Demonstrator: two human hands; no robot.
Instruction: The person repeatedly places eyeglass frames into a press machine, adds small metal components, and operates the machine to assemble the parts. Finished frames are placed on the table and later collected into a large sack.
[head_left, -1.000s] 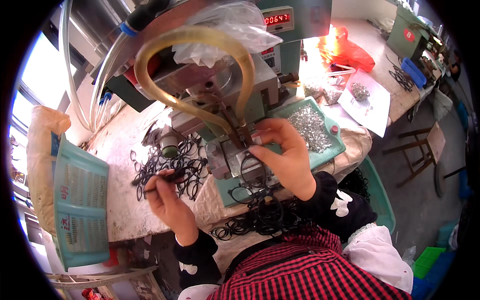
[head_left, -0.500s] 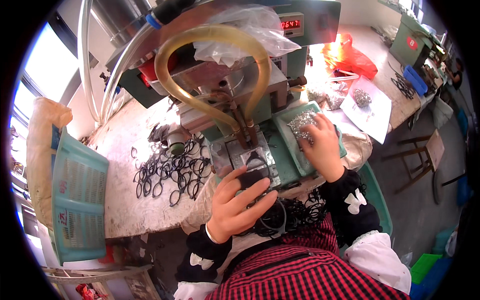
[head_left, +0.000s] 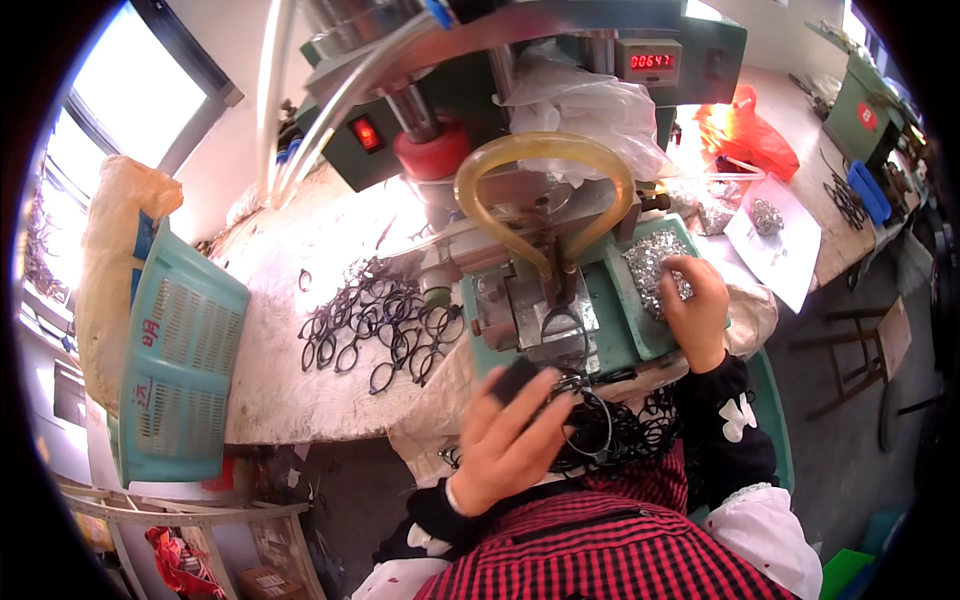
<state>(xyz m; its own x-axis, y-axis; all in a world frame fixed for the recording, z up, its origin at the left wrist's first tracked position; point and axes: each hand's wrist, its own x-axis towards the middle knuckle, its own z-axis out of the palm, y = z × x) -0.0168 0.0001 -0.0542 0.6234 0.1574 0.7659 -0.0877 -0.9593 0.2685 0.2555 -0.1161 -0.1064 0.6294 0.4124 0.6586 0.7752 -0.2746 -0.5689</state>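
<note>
My left hand (head_left: 510, 435) is curled in front of the press, and a loop-shaped black ring (head_left: 608, 428) hangs at its fingertips. A black cover (head_left: 515, 380) wraps one of its fingers. Just beyond, another black ring (head_left: 563, 318) lies on the metal fixture (head_left: 535, 315), under two brown prongs (head_left: 560, 280). My right hand (head_left: 698, 312) reaches into a green tray (head_left: 655, 345) of small shiny metal pieces (head_left: 650, 258). Its fingertips are bent together among the pieces; whatever they pinch is hidden. Below the fixture, a heap of black rings (head_left: 640, 425) lies by my lap.
Many black rings (head_left: 385, 315) are spread on the worktable (head_left: 270, 395) to the left. A teal basket (head_left: 185, 370) stands at the table's left end. A yellowish hose (head_left: 470, 165) arches over the fixture. At right are a red bag (head_left: 750, 140), white paper (head_left: 780, 250) and a stool (head_left: 870, 350).
My left hand has drawn back from the fixture toward me. My right hand stays at the tray, its fingers now closer together. The whole view has shifted, showing more of the press.
</note>
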